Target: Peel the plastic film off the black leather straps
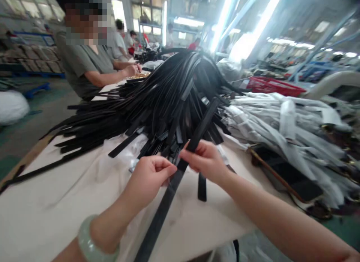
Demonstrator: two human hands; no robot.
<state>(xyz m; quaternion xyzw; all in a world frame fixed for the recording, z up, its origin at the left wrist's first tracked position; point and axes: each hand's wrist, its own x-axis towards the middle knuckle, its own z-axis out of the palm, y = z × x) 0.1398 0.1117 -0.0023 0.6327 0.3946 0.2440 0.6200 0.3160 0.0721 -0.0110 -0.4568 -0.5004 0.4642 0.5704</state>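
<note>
Black strap: prob. light, pliant; I'd grip long edges. R hand pinches it; L hand's hold unclear.

Heaped on the table, behind the hands: straps; right of the straps, strips; before those, a phone; behind, a basket.

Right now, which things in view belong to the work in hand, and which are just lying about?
In use:
- black strip, gripped by the right hand, left hand at its edge
- heap of black strips, probably

Apparently lying about:
- phone-like device
- white strips
- red basket
</note>
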